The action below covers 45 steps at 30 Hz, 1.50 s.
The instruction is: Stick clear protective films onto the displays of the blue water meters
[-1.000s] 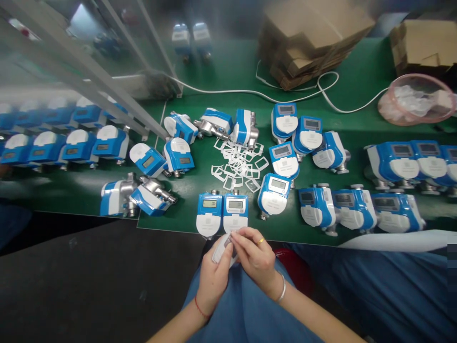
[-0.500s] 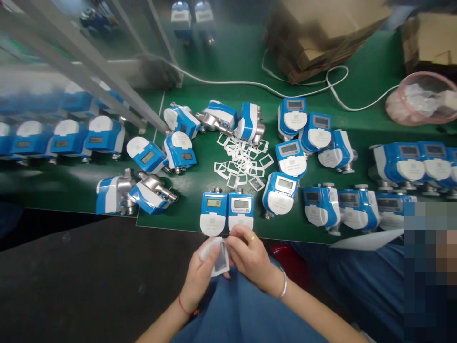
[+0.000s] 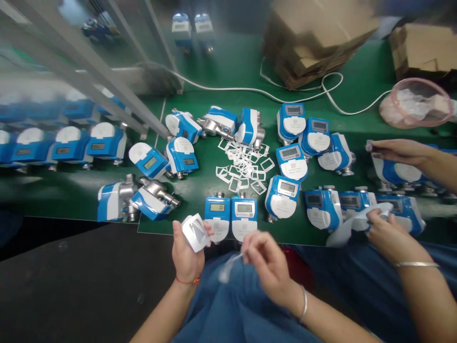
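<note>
In the head view, a small white stack (image 3: 195,232) is held in the left hand (image 3: 189,250), with the fingers curled round it and a grey window seen on its top. The left hand is held just in front of the near edge of the green surface (image 3: 200,183). A thin clear strip (image 3: 228,270) is pinched by the fingertips of the right hand (image 3: 267,267), and it is hung down over blue cloth (image 3: 228,305). The strip is blurred, so its shape cannot be told well. The two hands are kept apart.

Two blue and white meters, a left meter (image 3: 217,219) and a right meter (image 3: 244,220), are set side by side at the near edge, just past the hands. Their little screens are turned up. Behind them, lots of white frames (image 3: 243,164) are spread in a messy pile. More meters (image 3: 282,197) are placed around the pile, some stood up and some laid down. Rows of meters are seen at both sides.

At the right, a white sheet (image 3: 346,227) is held by one hand of another person (image 3: 392,238), and a tiny thing is pinched by the other, but what it is cannot be told. Farther back, a white cord (image 3: 232,89), brown cardboard (image 3: 317,38) and a pink basket (image 3: 396,116) are seen on the surface
</note>
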Available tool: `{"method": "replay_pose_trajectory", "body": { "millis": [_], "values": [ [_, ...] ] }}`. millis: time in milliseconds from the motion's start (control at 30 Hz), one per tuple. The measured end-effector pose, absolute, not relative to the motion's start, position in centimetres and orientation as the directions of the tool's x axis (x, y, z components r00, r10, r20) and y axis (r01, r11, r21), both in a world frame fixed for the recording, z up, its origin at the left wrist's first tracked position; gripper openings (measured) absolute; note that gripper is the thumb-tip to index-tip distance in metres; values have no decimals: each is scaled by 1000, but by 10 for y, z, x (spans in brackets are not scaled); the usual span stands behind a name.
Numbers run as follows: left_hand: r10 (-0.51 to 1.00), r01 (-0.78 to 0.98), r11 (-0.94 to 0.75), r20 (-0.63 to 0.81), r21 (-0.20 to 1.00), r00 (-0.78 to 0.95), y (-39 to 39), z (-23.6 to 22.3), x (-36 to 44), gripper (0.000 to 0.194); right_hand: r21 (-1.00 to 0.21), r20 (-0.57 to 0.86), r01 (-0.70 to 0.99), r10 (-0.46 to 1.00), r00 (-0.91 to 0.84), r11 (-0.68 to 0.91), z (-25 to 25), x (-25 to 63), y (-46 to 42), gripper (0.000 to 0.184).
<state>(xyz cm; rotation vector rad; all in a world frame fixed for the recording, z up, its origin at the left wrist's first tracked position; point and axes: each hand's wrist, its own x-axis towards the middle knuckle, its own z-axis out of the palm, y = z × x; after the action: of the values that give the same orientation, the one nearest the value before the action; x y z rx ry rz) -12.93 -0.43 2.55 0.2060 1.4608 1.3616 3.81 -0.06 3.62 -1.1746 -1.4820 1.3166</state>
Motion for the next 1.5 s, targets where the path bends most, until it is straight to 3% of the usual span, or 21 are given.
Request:
{"method": "replay_pose_trajectory", "body": {
  "millis": [67,133,200,300,400,500,600,667,767,833,1033,1233,1333,1500],
  "values": [
    [761,-465,302,-505,832,-408,3,22,-135,59,-979,-76,186,997,21,-79,18,39,37,13],
    [811,-406,294,-451,865,-374,3,21,-141,59,-968,-72,231,992,101,-94,2,38,77,9],
    [859,-314,281,-383,907,-339,0,22,-150,59,-955,-51,282,989,137,-89,-5,35,102,27],
    [913,-143,253,-285,957,-294,-1,28,-166,54,-955,-207,222,978,-19,-198,11,24,89,33],
    [963,118,221,-197,968,-182,6,35,-179,53,-873,-471,31,826,-308,-486,39,6,45,28],
    [985,297,172,-165,939,-50,13,39,-183,50,-808,-560,-13,776,-288,-588,55,-9,16,27],
    [982,277,187,-182,943,-45,10,34,-186,52,-811,-575,9,793,-200,-586,54,-11,11,26],
    [970,253,224,-189,941,-155,4,22,-191,52,-824,-562,17,814,-149,-566,46,-5,13,27],
    [906,227,315,-220,922,-362,-1,-8,-197,38,-822,-567,-23,821,-73,-570,25,12,13,30],
    [872,197,386,-287,901,-396,2,-34,-198,25,-798,-599,-69,801,-22,-599,7,21,10,31],
    [827,0,536,-525,844,-202,17,-92,-180,38,-706,-702,-246,701,127,-663,-31,25,6,32],
    [777,-142,606,-621,782,-103,2,-92,-191,36,-631,-771,-433,581,260,-644,-35,17,14,37],
    [748,-166,632,-652,757,-121,-12,-92,-215,35,-607,-792,-413,563,236,-679,-38,11,9,34],
    [739,-92,661,-668,744,-87,-28,-101,-243,36,-588,-786,-287,618,-17,-757,-51,-10,-6,25]
  ]
}}
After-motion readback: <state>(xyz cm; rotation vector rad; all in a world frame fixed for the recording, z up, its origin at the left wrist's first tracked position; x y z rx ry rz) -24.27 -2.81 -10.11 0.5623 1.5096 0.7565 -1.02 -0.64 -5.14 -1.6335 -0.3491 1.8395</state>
